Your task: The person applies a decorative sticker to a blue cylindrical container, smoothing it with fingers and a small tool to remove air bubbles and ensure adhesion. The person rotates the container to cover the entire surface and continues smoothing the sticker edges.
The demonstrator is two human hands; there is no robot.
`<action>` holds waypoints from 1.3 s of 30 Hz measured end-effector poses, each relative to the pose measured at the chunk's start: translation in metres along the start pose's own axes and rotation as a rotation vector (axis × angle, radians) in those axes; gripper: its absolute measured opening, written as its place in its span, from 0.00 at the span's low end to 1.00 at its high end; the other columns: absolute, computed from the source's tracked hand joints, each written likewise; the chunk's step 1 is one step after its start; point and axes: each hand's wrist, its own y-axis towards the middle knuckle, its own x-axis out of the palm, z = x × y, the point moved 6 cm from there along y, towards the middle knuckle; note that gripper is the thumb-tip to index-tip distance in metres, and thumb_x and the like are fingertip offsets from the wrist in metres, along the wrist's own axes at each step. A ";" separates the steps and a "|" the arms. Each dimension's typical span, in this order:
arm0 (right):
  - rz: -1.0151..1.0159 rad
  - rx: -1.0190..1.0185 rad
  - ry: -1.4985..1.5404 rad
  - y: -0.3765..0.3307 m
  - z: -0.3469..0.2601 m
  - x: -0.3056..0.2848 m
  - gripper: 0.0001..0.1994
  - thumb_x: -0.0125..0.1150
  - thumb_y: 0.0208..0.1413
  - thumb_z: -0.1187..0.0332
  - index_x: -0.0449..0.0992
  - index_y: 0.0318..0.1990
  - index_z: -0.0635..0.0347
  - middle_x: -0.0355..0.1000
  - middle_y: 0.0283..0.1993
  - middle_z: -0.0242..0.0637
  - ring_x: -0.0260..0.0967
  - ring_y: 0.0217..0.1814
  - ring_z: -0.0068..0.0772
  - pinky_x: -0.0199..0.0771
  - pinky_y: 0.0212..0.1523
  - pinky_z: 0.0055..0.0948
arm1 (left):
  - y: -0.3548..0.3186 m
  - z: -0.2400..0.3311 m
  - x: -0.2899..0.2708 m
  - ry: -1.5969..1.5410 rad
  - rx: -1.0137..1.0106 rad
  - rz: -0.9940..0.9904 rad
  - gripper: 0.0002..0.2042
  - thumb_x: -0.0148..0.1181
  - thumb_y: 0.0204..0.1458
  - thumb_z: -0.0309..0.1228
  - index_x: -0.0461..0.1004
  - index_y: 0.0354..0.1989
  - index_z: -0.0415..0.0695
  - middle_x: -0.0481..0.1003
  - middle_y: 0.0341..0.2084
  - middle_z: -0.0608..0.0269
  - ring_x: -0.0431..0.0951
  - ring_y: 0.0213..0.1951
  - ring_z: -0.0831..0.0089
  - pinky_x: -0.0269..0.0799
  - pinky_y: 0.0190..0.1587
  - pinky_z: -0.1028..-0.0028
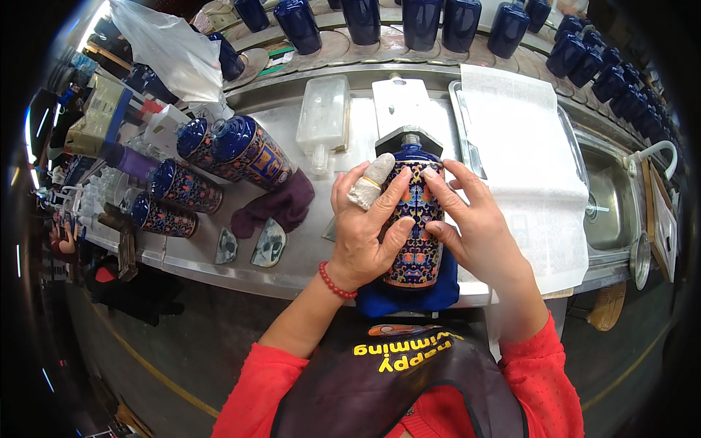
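Observation:
A dark blue glass bottle (414,252) wrapped in a colourful floral pattern lies on its back in front of me, its neck pointing away. My left hand (369,237) grips its left side, thumb and fingers on the patterned face; one finger wears a whitish cover (376,175) held by a yellow band. My right hand (471,219) holds the right side, fingertips pressed on the pattern near the shoulder. Under the bottle's base is a blue cloth (447,288). Its neck end meets a dark angled rest (391,140). The bottle's sides are partly hidden by my hands.
Patterned bottles (252,155) stand at left beside a purple cloth (293,203) and two flat scraper-like pieces (269,243). A clear bottle (323,113) lies behind. White sheets (526,197) cover the right side, before a sink (612,212). Plain blue bottles (365,23) line a conveyor (339,45) at the back.

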 end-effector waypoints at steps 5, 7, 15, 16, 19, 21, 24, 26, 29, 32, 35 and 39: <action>-0.023 -0.002 0.012 -0.001 -0.001 0.001 0.34 0.74 0.52 0.68 0.71 0.69 0.52 0.60 0.73 0.49 0.69 0.61 0.51 0.75 0.60 0.43 | 0.003 0.006 -0.002 0.082 0.025 -0.016 0.28 0.58 0.62 0.48 0.72 0.69 0.50 0.74 0.63 0.54 0.59 0.68 0.48 0.40 0.72 0.42; -0.030 -0.008 0.004 -0.001 -0.001 0.001 0.34 0.74 0.52 0.68 0.71 0.69 0.52 0.59 0.73 0.49 0.69 0.61 0.51 0.76 0.60 0.43 | 0.004 0.009 -0.003 0.122 0.059 0.009 0.29 0.57 0.63 0.47 0.71 0.69 0.44 0.79 0.51 0.57 0.63 0.66 0.49 0.41 0.73 0.47; -0.036 -0.023 -0.030 0.000 0.000 0.001 0.34 0.75 0.51 0.68 0.72 0.68 0.53 0.59 0.73 0.49 0.69 0.60 0.51 0.76 0.59 0.43 | 0.003 0.007 -0.002 0.105 0.026 -0.043 0.29 0.57 0.63 0.49 0.71 0.70 0.50 0.73 0.64 0.53 0.58 0.68 0.48 0.40 0.72 0.41; -0.039 -0.022 -0.029 0.000 0.000 0.001 0.34 0.75 0.51 0.68 0.72 0.68 0.53 0.59 0.73 0.49 0.69 0.60 0.51 0.77 0.59 0.43 | 0.003 0.007 -0.002 0.112 0.028 -0.047 0.29 0.57 0.63 0.50 0.71 0.70 0.50 0.72 0.64 0.53 0.58 0.68 0.48 0.40 0.72 0.41; -0.036 -0.012 0.011 -0.001 0.001 0.000 0.34 0.75 0.51 0.68 0.72 0.68 0.54 0.59 0.73 0.50 0.70 0.59 0.50 0.77 0.59 0.42 | 0.002 0.004 -0.002 0.047 0.029 -0.050 0.31 0.56 0.63 0.53 0.69 0.71 0.49 0.72 0.64 0.53 0.57 0.69 0.47 0.40 0.72 0.43; -0.034 0.019 0.089 -0.004 0.002 0.000 0.33 0.75 0.51 0.68 0.73 0.68 0.55 0.59 0.74 0.51 0.70 0.59 0.49 0.77 0.58 0.42 | 0.002 0.002 -0.004 0.006 0.043 -0.048 0.33 0.55 0.63 0.56 0.69 0.71 0.49 0.72 0.65 0.53 0.57 0.69 0.47 0.40 0.73 0.44; -0.045 0.024 0.091 -0.009 0.000 0.001 0.33 0.75 0.52 0.68 0.73 0.67 0.57 0.58 0.74 0.52 0.70 0.58 0.48 0.78 0.57 0.41 | -0.003 0.001 -0.006 0.016 0.056 -0.096 0.35 0.53 0.63 0.60 0.67 0.72 0.49 0.72 0.65 0.55 0.56 0.70 0.47 0.38 0.73 0.44; -0.045 0.012 0.078 -0.011 -0.002 0.001 0.32 0.74 0.52 0.68 0.73 0.67 0.58 0.57 0.75 0.52 0.70 0.57 0.47 0.78 0.57 0.41 | -0.004 0.001 -0.005 0.029 0.048 -0.113 0.35 0.53 0.63 0.60 0.67 0.72 0.49 0.72 0.65 0.56 0.56 0.70 0.47 0.38 0.73 0.43; -0.047 -0.001 0.066 -0.011 -0.003 0.002 0.32 0.74 0.53 0.68 0.73 0.67 0.58 0.57 0.75 0.52 0.70 0.57 0.47 0.78 0.57 0.41 | -0.005 0.002 -0.004 0.062 0.053 -0.109 0.35 0.53 0.63 0.60 0.67 0.72 0.49 0.72 0.66 0.55 0.56 0.70 0.46 0.38 0.72 0.42; -0.055 -0.009 0.024 -0.010 -0.004 0.003 0.33 0.74 0.53 0.68 0.72 0.68 0.58 0.57 0.75 0.52 0.70 0.57 0.48 0.78 0.57 0.42 | -0.005 0.004 -0.003 0.097 0.064 -0.096 0.36 0.53 0.63 0.60 0.67 0.72 0.49 0.71 0.66 0.54 0.57 0.70 0.46 0.38 0.72 0.42; -0.063 -0.005 0.006 -0.010 -0.004 0.004 0.33 0.73 0.53 0.68 0.71 0.69 0.57 0.56 0.75 0.53 0.70 0.56 0.48 0.78 0.57 0.42 | -0.005 0.003 -0.002 0.092 0.064 -0.089 0.36 0.52 0.63 0.60 0.66 0.73 0.49 0.70 0.67 0.53 0.57 0.70 0.45 0.37 0.73 0.43; -0.053 0.023 0.032 -0.019 -0.004 0.004 0.35 0.73 0.53 0.68 0.70 0.71 0.54 0.54 0.76 0.53 0.70 0.56 0.48 0.78 0.57 0.43 | -0.011 0.000 -0.003 -0.017 0.044 -0.108 0.37 0.50 0.64 0.62 0.65 0.74 0.48 0.69 0.68 0.52 0.56 0.71 0.44 0.35 0.73 0.43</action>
